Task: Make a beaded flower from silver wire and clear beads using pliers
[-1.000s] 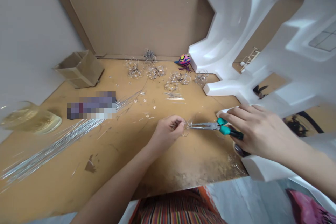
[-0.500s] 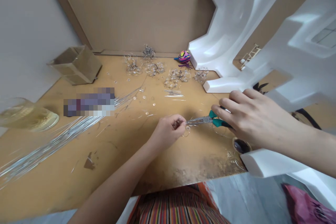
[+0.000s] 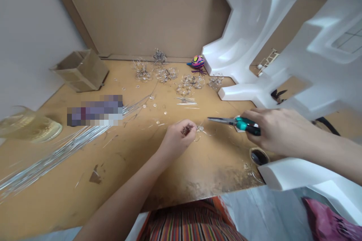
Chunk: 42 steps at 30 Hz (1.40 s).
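My left hand (image 3: 178,139) is closed in a pinch on a small piece of twisted wire with clear beads (image 3: 195,131), just above the brown cardboard work surface (image 3: 118,158). My right hand (image 3: 271,131) grips teal-handled needle-nose pliers (image 3: 234,122). The plier jaws point left, a short way right of the wire piece and apart from it.
Several finished wire-and-bead flowers (image 3: 166,73) and a small colourful figure (image 3: 197,62) lie at the back. A bundle of straight silver wires (image 3: 56,150) runs across the left. A small cardboard box (image 3: 82,69), a glass bowl (image 3: 25,126) and large white foam blocks (image 3: 283,37) ring the surface.
The pliers have pulled back to the right, away from the wire piece they touched before. My left hand has stayed in place, still pinching the wire.
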{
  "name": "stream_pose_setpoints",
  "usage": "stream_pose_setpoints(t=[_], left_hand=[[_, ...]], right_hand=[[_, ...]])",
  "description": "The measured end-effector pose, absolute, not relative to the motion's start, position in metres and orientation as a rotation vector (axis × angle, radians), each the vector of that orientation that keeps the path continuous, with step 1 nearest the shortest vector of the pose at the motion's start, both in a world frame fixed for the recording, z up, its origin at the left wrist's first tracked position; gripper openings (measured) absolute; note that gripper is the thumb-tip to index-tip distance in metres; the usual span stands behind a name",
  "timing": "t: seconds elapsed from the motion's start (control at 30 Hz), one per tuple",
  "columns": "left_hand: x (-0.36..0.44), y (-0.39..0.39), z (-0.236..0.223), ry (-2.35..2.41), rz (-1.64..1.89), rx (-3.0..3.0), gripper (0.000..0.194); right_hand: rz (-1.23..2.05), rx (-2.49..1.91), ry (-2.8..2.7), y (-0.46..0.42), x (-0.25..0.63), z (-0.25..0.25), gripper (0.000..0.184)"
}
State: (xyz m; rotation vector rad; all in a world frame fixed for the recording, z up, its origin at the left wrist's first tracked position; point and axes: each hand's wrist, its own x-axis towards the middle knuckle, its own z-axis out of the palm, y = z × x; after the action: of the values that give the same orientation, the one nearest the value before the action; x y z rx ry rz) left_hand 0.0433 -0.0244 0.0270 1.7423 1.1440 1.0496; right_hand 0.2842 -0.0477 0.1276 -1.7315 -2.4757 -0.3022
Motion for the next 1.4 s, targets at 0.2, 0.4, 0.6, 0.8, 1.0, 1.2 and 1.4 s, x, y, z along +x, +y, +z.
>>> stream_pose_setpoints(t=[0.2, 0.4, 0.6, 0.8, 1.0, 1.2, 1.4], left_hand=[[0.04, -0.021, 0.029, 1.116, 1.055, 1.595, 0.015], [0.031, -0.016, 0.036, 0.916, 1.133, 1.427, 0.015], [0.033, -0.015, 0.028, 1.148, 1.138, 1.465, 0.015], [0.038, -0.014, 0.03, 1.064, 1.093, 1.334, 0.015], [0.039, -0.01, 0.024, 0.856, 1.048, 0.986, 0.014], [0.037, -0.009, 0.024, 0.802, 0.98, 0.838, 0.014], [0.038, -0.008, 0.023, 0.85, 1.0, 0.867, 0.014]], right_hand=[[0.218, -2.033, -2.476, -0.044, 0.28, 0.098, 0.016], [0.618, -1.789, -2.168, -0.057, 0.271, 0.077, 0.013], [0.018, -2.155, -2.432, -0.063, 0.27, 0.074, 0.029], [0.039, -2.262, -2.247, -0.059, 0.271, 0.053, 0.029], [-0.125, -2.143, -2.17, -0.051, 0.245, 0.011, 0.035], [-0.163, -2.047, -2.143, -0.035, 0.23, -0.001, 0.042], [-0.026, -1.754, -1.975, -0.036, 0.236, 0.01, 0.032]])
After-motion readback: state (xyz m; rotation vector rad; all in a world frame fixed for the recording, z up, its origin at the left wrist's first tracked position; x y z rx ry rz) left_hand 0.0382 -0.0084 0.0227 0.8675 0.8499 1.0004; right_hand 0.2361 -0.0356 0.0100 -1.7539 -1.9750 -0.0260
